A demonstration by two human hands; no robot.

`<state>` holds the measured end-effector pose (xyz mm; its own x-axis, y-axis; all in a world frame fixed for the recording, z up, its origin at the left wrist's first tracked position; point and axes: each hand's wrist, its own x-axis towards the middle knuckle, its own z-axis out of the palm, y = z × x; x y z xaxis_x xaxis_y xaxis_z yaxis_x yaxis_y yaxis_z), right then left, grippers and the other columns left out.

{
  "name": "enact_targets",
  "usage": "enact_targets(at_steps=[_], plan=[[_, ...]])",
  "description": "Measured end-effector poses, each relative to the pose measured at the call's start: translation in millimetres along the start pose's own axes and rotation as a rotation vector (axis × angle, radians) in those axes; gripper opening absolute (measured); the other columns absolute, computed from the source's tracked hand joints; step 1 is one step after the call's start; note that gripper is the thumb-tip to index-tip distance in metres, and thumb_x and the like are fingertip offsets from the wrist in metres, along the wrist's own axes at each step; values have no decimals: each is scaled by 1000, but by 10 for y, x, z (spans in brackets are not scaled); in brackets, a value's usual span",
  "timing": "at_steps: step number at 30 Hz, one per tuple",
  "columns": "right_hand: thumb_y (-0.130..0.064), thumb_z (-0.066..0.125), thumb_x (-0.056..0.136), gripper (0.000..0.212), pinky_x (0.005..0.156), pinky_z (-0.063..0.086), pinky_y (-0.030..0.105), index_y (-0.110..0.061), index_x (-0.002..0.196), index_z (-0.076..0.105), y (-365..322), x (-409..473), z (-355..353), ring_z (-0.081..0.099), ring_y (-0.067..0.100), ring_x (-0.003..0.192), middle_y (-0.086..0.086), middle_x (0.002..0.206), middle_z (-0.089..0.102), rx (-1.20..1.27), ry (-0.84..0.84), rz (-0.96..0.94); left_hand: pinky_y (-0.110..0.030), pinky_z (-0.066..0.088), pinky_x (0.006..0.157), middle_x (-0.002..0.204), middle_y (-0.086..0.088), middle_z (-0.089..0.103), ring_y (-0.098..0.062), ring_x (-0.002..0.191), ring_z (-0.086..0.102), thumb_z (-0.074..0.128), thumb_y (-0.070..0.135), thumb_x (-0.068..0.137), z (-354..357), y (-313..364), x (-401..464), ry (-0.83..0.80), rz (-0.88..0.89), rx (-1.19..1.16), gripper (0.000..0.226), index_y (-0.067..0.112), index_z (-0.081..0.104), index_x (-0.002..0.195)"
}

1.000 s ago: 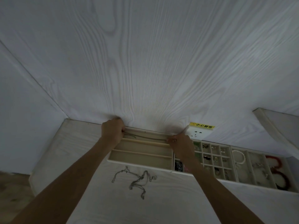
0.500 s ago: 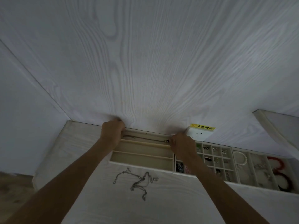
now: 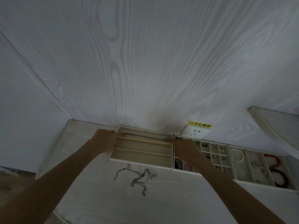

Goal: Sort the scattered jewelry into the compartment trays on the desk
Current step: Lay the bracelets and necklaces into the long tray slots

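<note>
A thin silver necklace (image 3: pixel 145 137) lies stretched along a back slot of the cream long-slot tray (image 3: pixel 140 164). My left hand (image 3: pixel 106 141) is at the tray's left end, fingers curled at the necklace's left tip. My right hand (image 3: pixel 184 147) reaches in from the right, and its fingertips pinch the right tip at the tray's wall. Several tangled silver chains (image 3: pixel 137 177) lie loose on the desk in front of the tray. The other two slots of this tray hold nothing.
A grid tray (image 3: pixel 215 152) of small pieces adjoins on the right. Beyond it stands a tray with a pearl bracelet (image 3: pixel 237 156) and red and black bracelets (image 3: pixel 279 170). A wall socket (image 3: pixel 195 132) sits behind the trays. A white wall rises at the desk's back edge.
Both hands have lowered the stretched necklace into the slot. My left hand has slid off the tray's back corner to its left edge.
</note>
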<state>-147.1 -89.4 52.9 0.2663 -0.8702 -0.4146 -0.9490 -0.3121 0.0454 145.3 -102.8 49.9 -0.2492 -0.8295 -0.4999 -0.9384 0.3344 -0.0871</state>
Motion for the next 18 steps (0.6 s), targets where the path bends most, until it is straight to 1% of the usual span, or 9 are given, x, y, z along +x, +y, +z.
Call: enact_targets(at_steps=[1, 2, 4, 7, 12, 15, 18], plan=[[-5, 38, 91, 63, 79, 52, 35, -38, 143, 27, -12, -3, -1, 58, 19, 80, 0, 84, 57, -11, -10, 9, -29, 43, 86, 121, 1, 57, -21, 108, 58, 48, 32, 88, 0, 2, 3, -6, -7, 18, 59, 38, 28, 144], [-4, 37, 91, 63, 80, 51, 35, -38, 144, 26, -22, -6, 3, 57, 19, 81, 0, 83, 56, -10, -18, 18, -28, 42, 86, 122, 1, 57, -21, 109, 57, 48, 33, 88, -4, 3, 7, -9, -14, 34, 59, 39, 29, 144], [-4, 36, 92, 63, 80, 49, 35, -36, 145, 25, -37, -10, 22, 60, 22, 90, 4, 96, 62, -3, -34, 36, -28, 41, 88, 123, 0, 57, -20, 110, 57, 48, 34, 89, -32, 15, 10, -15, -26, 55, 57, 38, 30, 143], [-6, 37, 93, 61, 82, 47, 36, -35, 145, 25, -68, -10, 13, 61, 25, 99, 7, 111, 62, -5, -63, 74, -29, 40, 92, 125, -1, 57, -20, 113, 55, 45, 35, 91, -80, 41, 24, -24, -34, 88, 54, 35, 31, 143], [-11, 39, 94, 58, 93, 46, 44, -33, 145, 26, -98, 28, 58, 59, 28, 106, 8, 117, 61, -8, -78, 113, -29, 40, 94, 128, 0, 57, -20, 116, 54, 42, 36, 92, -94, 47, 51, -13, -45, 124, 52, 32, 32, 143], [-11, 38, 94, 57, 94, 46, 43, -33, 145, 26, -95, 29, 61, 58, 28, 108, 8, 121, 60, 8, -76, 119, -30, 41, 91, 125, 0, 58, -20, 112, 56, 43, 36, 91, -65, 30, 59, 2, -55, 86, 50, 32, 35, 141], [-11, 38, 93, 57, 91, 47, 41, -33, 145, 27, -99, 26, 63, 59, 27, 106, 8, 119, 60, 20, -67, 120, -31, 42, 90, 120, 0, 60, -20, 107, 58, 44, 35, 91, -30, 12, 70, -19, -84, -56, 51, 33, 35, 141]])
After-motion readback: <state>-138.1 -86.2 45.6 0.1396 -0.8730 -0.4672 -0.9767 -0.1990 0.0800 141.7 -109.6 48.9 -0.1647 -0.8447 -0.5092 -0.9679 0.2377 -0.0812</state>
